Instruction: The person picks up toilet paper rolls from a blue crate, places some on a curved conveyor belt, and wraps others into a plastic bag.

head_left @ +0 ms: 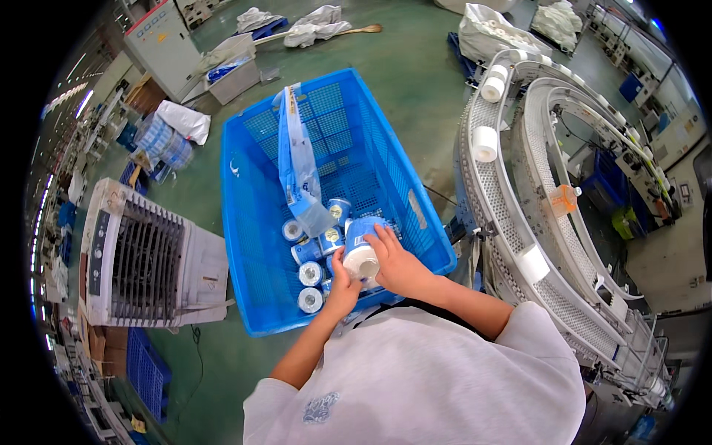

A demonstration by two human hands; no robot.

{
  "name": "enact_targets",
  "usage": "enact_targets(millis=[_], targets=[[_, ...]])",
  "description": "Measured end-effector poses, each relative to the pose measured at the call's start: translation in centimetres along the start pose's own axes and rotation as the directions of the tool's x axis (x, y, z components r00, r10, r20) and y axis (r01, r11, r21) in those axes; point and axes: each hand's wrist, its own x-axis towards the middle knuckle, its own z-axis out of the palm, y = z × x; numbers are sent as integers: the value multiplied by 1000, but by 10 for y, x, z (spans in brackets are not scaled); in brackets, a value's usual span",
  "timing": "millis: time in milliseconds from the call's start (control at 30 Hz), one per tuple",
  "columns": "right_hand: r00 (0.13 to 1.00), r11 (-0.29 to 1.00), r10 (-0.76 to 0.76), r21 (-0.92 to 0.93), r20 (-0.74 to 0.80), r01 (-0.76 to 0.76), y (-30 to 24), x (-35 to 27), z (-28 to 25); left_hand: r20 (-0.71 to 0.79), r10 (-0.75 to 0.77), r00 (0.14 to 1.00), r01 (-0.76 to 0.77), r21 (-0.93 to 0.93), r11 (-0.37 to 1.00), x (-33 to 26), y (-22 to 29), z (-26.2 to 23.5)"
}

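A paper roll in blue-and-white plastic wrap (360, 239) is held over the near end of a big blue crate (239, 237). My right hand (397, 265) wraps its right side, and my left hand (343, 289) grips its lower left edge. The roll is tilted, with its pale round end toward me. Smaller wrapped rolls (310, 274) lie in a loose pile on the crate's bottom beside my left hand; my hands and the held roll hide some of them. A long blue-and-clear plastic bag (298, 159) hangs over the crate's far wall and reaches down to the pile.
On the right, a curved conveyor (504, 182) carries white paper rolls (485, 144). An air cooler (141, 259) stands left of the crate, with a blue pallet (148, 374) nearer me. Beyond are a grey bin (233, 81), a control cabinet (163, 48) and a white sack of rolls (500, 37).
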Motion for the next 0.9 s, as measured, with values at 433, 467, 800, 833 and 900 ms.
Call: enact_targets(millis=[433, 467, 800, 833, 900], targets=[[845, 762, 471, 600, -255, -244, 84, 5, -27, 325, -354, 877, 473, -451, 757, -2, 33, -59], [789, 743, 540, 606, -293, -283, 104, 6, -26, 326, -332, 885, 461, -516, 722, -1, 37, -55], [964, 970, 238, 80, -123, -229, -13, 9, -58, 159, -299, 941, 337, -514, 789, 12, 41, -25], [957, 964, 266, 3, -115, -267, -18, 11, -49, 119, -235, 965, 263, -486, 833, 11, 44, -14], [935, 937, 349, 15, -56, -349, -12, 13, -43, 85, -125, 989, 147, -349, 926, 10, 50, -8]])
